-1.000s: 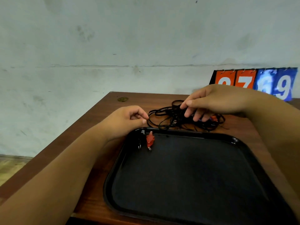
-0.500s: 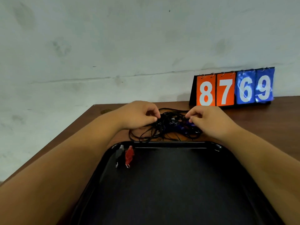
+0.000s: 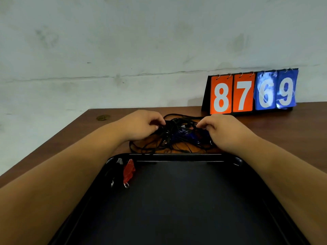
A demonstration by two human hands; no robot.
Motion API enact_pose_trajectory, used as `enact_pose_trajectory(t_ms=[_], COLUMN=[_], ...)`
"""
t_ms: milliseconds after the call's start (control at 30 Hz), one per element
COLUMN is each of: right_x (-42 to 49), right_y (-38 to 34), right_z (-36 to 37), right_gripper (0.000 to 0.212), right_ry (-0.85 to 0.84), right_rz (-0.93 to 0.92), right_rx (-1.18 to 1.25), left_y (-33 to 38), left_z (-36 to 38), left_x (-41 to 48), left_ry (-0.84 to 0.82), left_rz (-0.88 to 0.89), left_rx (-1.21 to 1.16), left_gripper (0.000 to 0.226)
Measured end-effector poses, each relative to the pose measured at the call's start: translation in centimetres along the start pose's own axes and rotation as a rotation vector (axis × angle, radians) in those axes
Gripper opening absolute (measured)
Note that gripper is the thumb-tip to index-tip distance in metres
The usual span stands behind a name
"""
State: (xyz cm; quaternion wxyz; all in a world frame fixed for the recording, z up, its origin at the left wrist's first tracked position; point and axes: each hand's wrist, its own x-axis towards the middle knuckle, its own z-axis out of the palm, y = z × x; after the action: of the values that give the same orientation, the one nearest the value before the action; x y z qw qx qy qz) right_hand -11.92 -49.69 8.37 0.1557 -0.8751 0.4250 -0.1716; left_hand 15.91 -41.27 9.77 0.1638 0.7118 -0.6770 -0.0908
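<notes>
Two hands now meet at the pile of black cords (image 3: 177,140), which lies on the table (image 3: 62,144) just behind the tray (image 3: 177,157). A second ago the left hand (image 3: 141,126) was by the tray's corner. Now it pinches the cords, and the right hand (image 3: 224,131) pinches them too. I think they can start pulling the knot apart. A small red piece (image 3: 129,171) already lies in the tray.
</notes>
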Motion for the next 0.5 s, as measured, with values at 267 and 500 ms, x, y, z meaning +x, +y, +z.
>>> enact_pose_trajectory(t_ms=[267,500], right_x=[0.1,0.4], right_y=[0.8,1.8], right_z=[-0.8,-0.2], right_gripper=[0.051,0.036], right_ry=[0.065,0.035], right_rz=[0.116,0.124], right_rx=[-0.006,0.022], left_y=[-1.0,-1.1], left_z=[0.8,1.3], left_x=[-0.3,-0.3], left_ry=[0.059,0.092], left_rz=[-0.091,-0.044], left_rx=[-0.020,-0.004], left_gripper=[0.044,0.023])
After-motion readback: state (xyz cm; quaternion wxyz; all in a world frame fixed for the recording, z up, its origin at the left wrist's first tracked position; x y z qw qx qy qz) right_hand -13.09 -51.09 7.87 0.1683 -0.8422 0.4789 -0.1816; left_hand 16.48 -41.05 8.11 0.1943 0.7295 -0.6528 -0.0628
